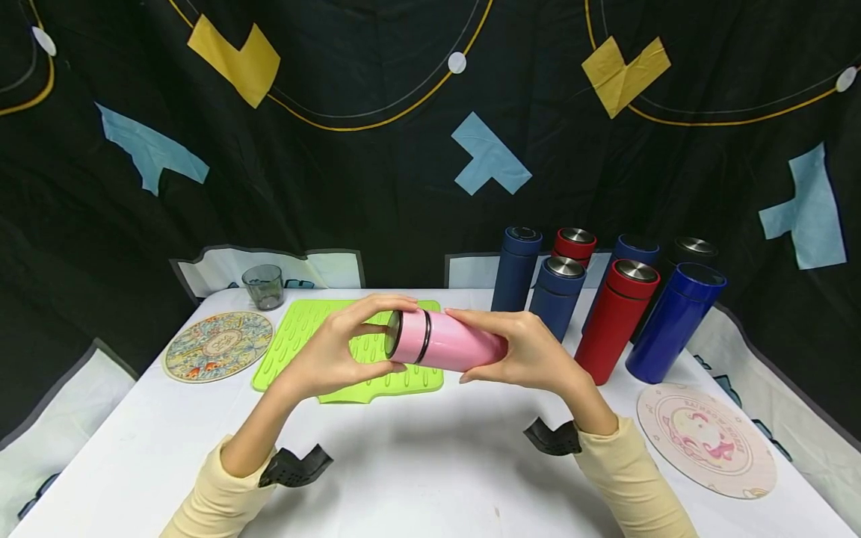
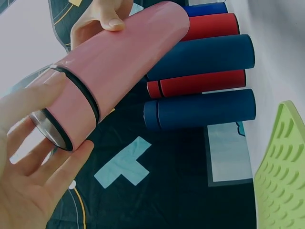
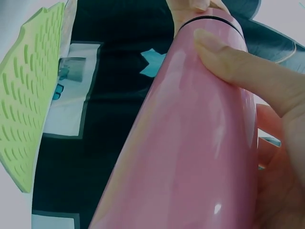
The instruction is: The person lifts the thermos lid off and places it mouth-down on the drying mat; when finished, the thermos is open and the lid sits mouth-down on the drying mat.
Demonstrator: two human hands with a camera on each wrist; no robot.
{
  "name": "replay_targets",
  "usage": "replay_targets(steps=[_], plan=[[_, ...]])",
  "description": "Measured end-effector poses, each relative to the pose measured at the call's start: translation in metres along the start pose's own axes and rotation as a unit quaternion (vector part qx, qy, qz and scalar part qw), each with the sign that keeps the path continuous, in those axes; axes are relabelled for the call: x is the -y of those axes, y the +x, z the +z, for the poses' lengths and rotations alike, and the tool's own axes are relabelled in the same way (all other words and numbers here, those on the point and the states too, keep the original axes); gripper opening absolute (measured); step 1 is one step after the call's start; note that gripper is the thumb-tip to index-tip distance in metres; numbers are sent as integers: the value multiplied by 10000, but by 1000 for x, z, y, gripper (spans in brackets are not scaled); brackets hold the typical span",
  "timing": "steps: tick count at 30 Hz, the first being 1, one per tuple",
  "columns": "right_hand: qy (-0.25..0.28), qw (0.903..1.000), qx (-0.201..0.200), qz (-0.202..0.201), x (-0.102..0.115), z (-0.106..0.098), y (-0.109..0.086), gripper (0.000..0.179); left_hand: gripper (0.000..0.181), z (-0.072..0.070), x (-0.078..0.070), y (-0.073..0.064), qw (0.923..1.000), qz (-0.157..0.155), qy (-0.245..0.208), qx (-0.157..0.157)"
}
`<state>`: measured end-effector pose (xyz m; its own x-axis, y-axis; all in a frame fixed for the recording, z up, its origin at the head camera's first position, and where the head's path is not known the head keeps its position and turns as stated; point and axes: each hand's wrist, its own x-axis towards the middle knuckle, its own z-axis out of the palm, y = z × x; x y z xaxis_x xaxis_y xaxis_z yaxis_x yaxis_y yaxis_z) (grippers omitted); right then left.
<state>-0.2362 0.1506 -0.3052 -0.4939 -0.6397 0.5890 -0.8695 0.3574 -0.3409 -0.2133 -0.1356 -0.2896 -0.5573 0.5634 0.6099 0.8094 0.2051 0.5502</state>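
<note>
A pink thermos flask [image 1: 464, 345] with a black ring below its lid is held in the air, lying nearly sideways above the table. Its lid end points left. My left hand [image 1: 336, 350] grips the lid between thumb and fingers. Around the body, towards the base, my right hand [image 1: 528, 350] is curled. In the left wrist view, the thumb lies along the lid [image 2: 71, 112], whose silvery top shows past the fingers. The right wrist view has the pink body [image 3: 186, 138] close up, with the right thumb [image 3: 224, 59] pressed on it.
A green ridged mat [image 1: 289, 351] lies behind the hands. To its left are a patterned round mat [image 1: 218, 346] and a clear glass [image 1: 264, 287]. Several flasks stand at right, including a red one [image 1: 615, 325] and a blue one [image 1: 676, 325]. A pink round mat [image 1: 686, 403] lies nearer.
</note>
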Motion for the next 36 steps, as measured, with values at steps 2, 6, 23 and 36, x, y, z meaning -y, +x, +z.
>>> replay_targets(steps=[2, 6, 23, 36], plan=[[-99, 9999, -50, -31, 0, 1, 0, 78, 70, 0, 7, -1, 9999, -147, 12, -48], [-370, 9992, -140, -81, 0, 3, 0, 78, 71, 0, 18, -4, 9988, -457, -31, -167], [-981, 9945, -302, 190, -8, 12, 4, 84, 69, -11, 22, -7, 9873, -1391, 230, -727], [-282, 9891, -994, 1054, -31, 27, 7, 74, 70, -39, 45, -20, 9767, -1905, 786, -595]])
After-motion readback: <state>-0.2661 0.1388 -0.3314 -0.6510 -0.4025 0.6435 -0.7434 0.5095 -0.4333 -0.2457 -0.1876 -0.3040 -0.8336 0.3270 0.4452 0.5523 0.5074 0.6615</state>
